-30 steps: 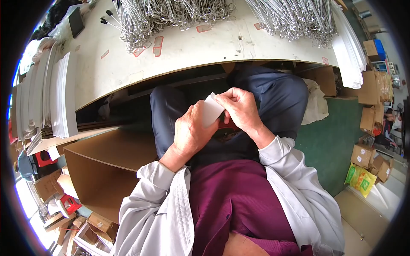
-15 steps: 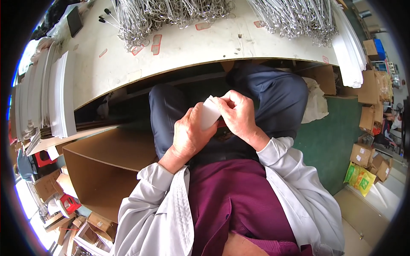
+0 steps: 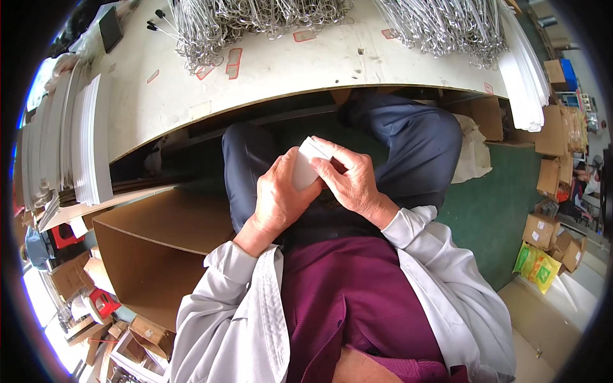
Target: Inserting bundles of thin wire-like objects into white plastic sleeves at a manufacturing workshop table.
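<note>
Above my lap, both hands hold a small white box-like packet (image 3: 307, 161), which could be a folded carton or a stack of cards. My left hand (image 3: 278, 195) wraps its left side and lower end. From the right, my right hand (image 3: 350, 181) grips it with the thumb on its face and the fingers along the upper right edge. Some of the packet is hidden behind the fingers. Beyond my knees, bundles of thin metal wire rods with looped ends (image 3: 255, 19) lie on the white table (image 3: 281, 73).
An open cardboard box (image 3: 159, 249) stands at my left. White flat sheets are stacked at the table's left (image 3: 94, 137) and right (image 3: 525, 83) ends. The table's front edge runs just beyond my knees. More cartons (image 3: 541, 231) and a yellow-green bag (image 3: 538, 266) are at far right.
My right hand's fingers have shifted from a pinch at the packet's upper corner to lying along its edge. The packet now stands more upright, with more of its top showing.
</note>
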Tool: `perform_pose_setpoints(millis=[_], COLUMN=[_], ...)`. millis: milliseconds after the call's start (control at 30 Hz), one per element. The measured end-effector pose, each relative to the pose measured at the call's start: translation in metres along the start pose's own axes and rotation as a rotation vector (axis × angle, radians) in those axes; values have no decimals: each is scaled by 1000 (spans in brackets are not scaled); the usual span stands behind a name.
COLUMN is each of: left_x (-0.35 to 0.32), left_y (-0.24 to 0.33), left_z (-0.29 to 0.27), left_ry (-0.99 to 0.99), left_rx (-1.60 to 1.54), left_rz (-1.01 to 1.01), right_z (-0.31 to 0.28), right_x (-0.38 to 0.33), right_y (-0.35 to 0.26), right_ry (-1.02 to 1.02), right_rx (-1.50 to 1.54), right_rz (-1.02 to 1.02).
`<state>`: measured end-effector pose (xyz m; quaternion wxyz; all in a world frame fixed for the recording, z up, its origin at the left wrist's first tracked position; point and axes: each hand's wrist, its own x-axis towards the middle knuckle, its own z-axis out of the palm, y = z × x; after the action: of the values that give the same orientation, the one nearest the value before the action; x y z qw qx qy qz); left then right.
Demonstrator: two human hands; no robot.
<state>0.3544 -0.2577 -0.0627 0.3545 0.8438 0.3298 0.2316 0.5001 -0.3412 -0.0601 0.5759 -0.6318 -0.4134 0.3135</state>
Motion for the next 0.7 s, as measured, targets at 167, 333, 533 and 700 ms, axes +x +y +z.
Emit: perform_pose_setpoints(millis=[167, 333, 533, 700], left_x=[0, 0, 9, 12], left_y=[-3, -6, 6, -3], left_z=[1, 0, -18, -61], left_ry=[19, 18, -43, -167], left_rx=[15, 30, 66, 249], left_rz=[12, 6, -19, 45], right_z=[-4, -1, 1, -18], right_x=[1, 2, 9, 32], right_y=[1, 3, -3, -16], right_ry=[-75, -95, -35, 63], right_rx=[-214, -163, -14, 198], right_rz=[-160, -107, 50, 196])
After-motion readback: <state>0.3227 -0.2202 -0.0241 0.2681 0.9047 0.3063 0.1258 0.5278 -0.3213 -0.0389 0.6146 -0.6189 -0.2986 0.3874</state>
